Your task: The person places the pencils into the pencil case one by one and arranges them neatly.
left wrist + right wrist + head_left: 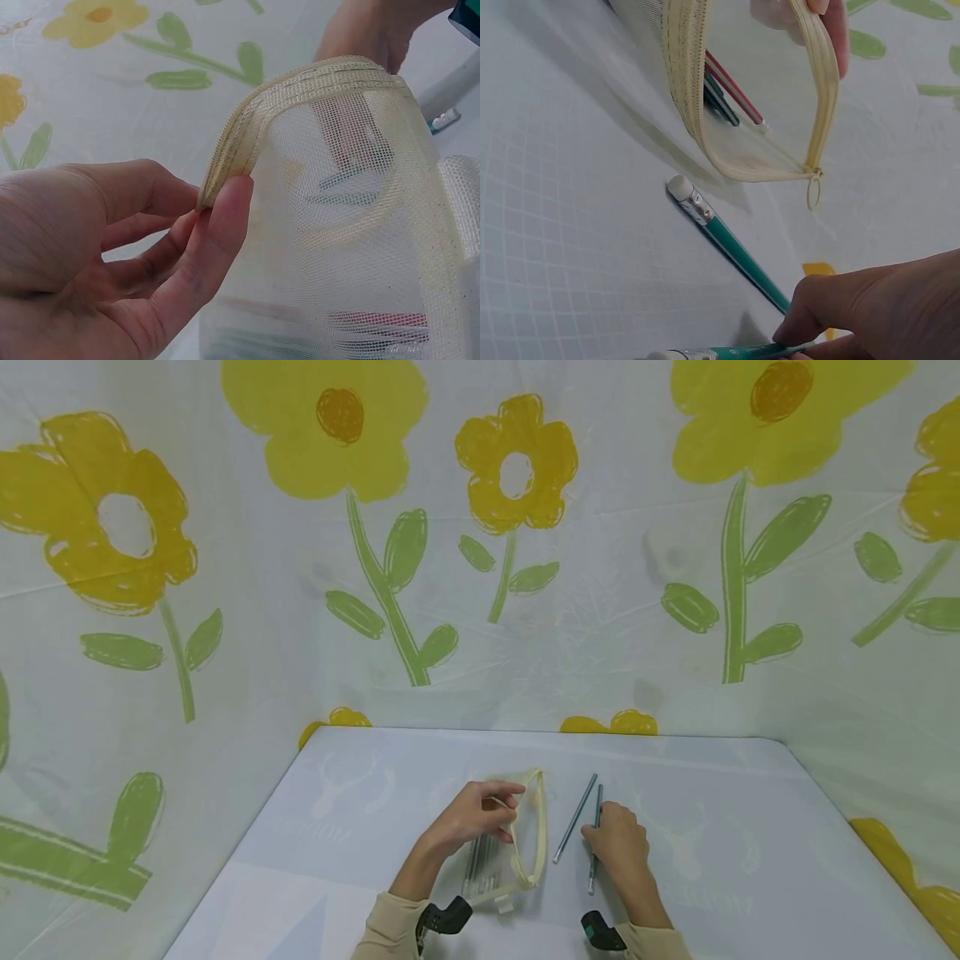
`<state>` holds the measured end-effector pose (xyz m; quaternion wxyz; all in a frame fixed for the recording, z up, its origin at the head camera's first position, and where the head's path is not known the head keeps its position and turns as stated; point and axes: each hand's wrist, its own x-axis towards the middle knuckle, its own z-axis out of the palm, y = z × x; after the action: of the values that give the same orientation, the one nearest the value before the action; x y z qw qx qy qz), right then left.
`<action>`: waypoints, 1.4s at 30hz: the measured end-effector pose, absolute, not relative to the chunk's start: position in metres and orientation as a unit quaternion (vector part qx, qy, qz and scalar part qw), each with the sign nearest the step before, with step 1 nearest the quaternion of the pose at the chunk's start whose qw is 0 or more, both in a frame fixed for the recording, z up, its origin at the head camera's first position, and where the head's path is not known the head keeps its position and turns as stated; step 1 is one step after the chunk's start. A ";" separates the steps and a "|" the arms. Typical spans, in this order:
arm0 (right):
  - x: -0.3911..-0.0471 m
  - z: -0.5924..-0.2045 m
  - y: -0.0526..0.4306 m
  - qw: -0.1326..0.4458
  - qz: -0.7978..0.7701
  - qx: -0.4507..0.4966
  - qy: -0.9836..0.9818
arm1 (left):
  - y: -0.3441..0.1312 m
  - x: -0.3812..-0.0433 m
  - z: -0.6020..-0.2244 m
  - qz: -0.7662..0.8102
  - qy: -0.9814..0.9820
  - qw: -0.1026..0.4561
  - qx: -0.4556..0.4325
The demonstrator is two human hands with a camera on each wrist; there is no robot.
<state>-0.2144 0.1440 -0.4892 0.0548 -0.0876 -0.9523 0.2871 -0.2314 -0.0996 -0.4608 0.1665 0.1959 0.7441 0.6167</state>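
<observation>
My left hand (pixel 474 814) pinches the zippered edge of a cream mesh pencil pouch (pixel 341 82) between thumb and fingers. Its mouth gapes toward the right, as the right wrist view shows, and a small zipper pull ring (pixel 814 192) hangs from one corner. Inside lie several pencils, among them a red one (pixel 735 86) and dark ones. To the right of the pouch, my right hand (pixel 621 845) grips a green pencil (pixel 739 352) with a white eraser. Another green pencil (pixel 739 251), also eraser-tipped, lies on the table between that hand and the pouch.
The white table (pixel 360 835) bears faint printed patterns. Behind it and at both sides hangs a white cloth (pixel 600 610) with yellow flowers. A black wrist camera (pixel 448 917) sits on the left wrist, another (pixel 602 932) on the right.
</observation>
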 end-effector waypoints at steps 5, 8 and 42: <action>-0.214 -0.488 0.145 0.039 0.301 -0.087 -0.949 | -0.100 -0.231 -0.461 0.616 0.745 0.165 0.197; -0.215 -0.488 0.146 0.031 0.307 -0.091 -0.947 | -0.100 -0.231 -0.461 0.616 0.746 0.162 0.196; -0.218 -0.469 0.126 -0.057 0.515 -0.054 -0.854 | -0.098 -0.233 -0.462 0.619 0.745 0.161 0.187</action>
<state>-0.2180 0.1264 -0.4688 -0.0569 -0.0544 -0.8535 0.5151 -0.2331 -0.0976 -0.4624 0.1614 0.1872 0.7454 0.6191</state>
